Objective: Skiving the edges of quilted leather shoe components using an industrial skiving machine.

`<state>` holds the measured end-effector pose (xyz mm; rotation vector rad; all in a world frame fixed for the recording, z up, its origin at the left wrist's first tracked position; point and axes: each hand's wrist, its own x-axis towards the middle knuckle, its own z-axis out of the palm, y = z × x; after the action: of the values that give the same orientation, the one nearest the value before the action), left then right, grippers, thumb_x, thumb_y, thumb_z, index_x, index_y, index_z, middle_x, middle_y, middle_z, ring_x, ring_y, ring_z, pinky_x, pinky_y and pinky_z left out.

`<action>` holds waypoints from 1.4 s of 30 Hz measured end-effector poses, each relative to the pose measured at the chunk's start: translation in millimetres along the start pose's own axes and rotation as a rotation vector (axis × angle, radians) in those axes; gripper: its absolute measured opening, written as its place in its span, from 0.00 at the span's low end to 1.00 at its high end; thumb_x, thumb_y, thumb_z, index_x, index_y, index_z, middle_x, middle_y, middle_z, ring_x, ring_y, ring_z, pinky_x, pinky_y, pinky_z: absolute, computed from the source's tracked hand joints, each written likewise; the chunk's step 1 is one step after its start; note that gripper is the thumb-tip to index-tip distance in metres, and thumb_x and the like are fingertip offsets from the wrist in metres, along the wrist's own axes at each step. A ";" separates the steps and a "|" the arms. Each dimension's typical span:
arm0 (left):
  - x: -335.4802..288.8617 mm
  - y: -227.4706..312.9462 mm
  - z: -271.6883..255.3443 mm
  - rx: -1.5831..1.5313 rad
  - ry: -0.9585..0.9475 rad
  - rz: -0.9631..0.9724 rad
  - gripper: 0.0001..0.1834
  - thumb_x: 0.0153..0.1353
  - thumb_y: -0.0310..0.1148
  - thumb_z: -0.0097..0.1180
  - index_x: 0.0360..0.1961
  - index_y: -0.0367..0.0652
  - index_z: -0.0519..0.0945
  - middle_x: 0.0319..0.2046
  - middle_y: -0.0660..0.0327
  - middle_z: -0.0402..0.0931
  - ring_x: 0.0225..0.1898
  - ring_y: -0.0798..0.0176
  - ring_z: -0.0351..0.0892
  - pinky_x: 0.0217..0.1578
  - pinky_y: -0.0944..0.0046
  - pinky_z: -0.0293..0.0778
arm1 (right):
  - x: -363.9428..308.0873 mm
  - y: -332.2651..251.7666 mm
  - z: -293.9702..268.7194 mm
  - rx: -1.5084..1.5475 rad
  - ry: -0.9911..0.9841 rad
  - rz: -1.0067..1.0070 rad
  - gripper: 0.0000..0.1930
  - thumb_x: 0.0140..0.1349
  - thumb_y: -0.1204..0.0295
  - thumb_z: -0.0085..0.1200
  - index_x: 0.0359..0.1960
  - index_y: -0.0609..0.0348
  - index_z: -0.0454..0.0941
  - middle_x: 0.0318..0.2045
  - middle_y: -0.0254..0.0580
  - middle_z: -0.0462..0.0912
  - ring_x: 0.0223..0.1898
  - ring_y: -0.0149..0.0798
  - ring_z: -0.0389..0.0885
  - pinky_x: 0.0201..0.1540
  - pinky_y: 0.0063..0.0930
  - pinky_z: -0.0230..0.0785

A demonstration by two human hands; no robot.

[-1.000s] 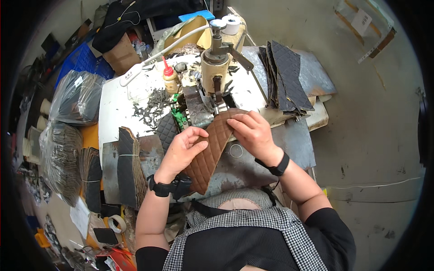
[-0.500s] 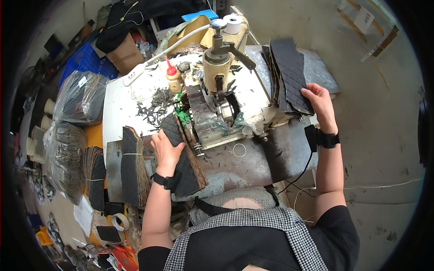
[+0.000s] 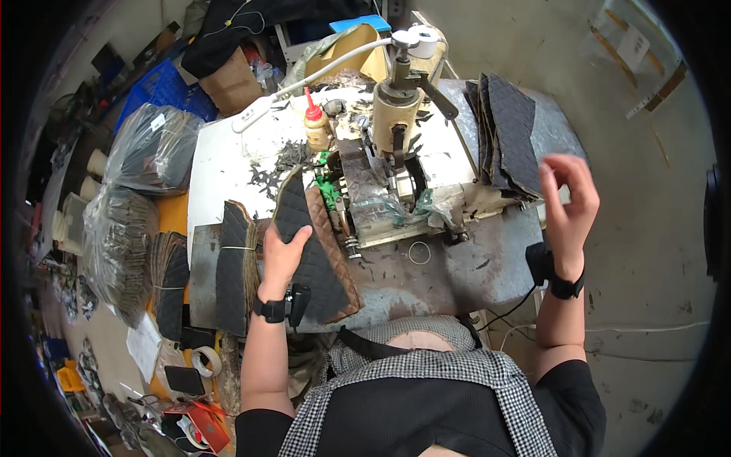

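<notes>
My left hand point(image 3: 282, 259) grips the edge of a black quilted piece point(image 3: 311, 263), thumb on top and the other fingers out of sight beneath it. Under that piece, a brown quilted face point(image 3: 329, 236) shows along its right side. My right hand point(image 3: 569, 199) is raised beside a fanned stack of black quilted pieces point(image 3: 512, 126), apart from it, with thumb and fingers spread and nothing between them. Between my hands stands a bench machine point(image 3: 396, 114) with a cream upright column and a dark metal plate.
Left of my left hand lies a banded bundle of quilted pieces point(image 3: 234, 274), with another bundle point(image 3: 169, 278) beyond. Dark scraps point(image 3: 289, 156) and a red-tipped bottle point(image 3: 317, 129) are on the white tabletop. A pale ring point(image 3: 419, 253) rests on the metal table point(image 3: 480, 278).
My right hand has left the stack and moved slightly right, its fingers now apart. My left hand has lifted the black piece's edge, baring more brown. The whole view has shifted a little.
</notes>
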<state>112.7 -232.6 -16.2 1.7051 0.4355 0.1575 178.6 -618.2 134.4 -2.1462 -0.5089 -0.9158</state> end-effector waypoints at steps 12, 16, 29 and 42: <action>-50.9 87.1 70.0 -0.898 -0.216 -0.157 0.19 0.67 0.32 0.50 0.57 0.42 0.66 0.42 0.57 0.76 0.48 0.59 0.76 0.50 0.58 0.72 | -89.8 -92.3 99.6 0.050 -0.862 -0.199 0.36 0.49 0.72 0.62 0.61 0.67 0.63 0.55 0.60 0.71 0.50 0.56 0.75 0.51 0.39 0.71; -42.1 89.9 51.8 -0.987 -0.489 0.015 0.28 0.63 0.36 0.53 0.63 0.40 0.62 0.55 0.52 0.71 0.59 0.53 0.69 0.60 0.52 0.66 | -59.4 -70.9 69.0 0.659 -1.089 0.305 0.24 0.56 0.82 0.47 0.57 0.62 0.67 0.43 0.51 0.80 0.42 0.41 0.82 0.45 0.32 0.73; -31.6 88.9 68.8 -0.829 -0.456 0.159 0.15 0.71 0.32 0.43 0.57 0.41 0.66 0.45 0.53 0.77 0.43 0.58 0.80 0.45 0.57 0.79 | -79.5 -42.3 77.8 1.144 -1.178 0.768 0.25 0.63 0.76 0.50 0.63 0.63 0.63 0.51 0.40 0.76 0.52 0.31 0.73 0.56 0.27 0.65; -23.6 62.2 78.2 -0.166 -0.086 0.451 0.14 0.71 0.34 0.44 0.51 0.38 0.73 0.40 0.59 0.78 0.40 0.68 0.78 0.42 0.67 0.75 | -65.2 -30.2 81.5 0.996 -1.015 0.278 0.14 0.57 0.82 0.50 0.46 0.63 0.74 0.45 0.39 0.74 0.43 0.32 0.74 0.49 0.24 0.65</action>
<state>130.2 -320.9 33.1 1.6163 -0.0323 0.4341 153.9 -541.4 61.6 -1.4982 -0.8671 0.5953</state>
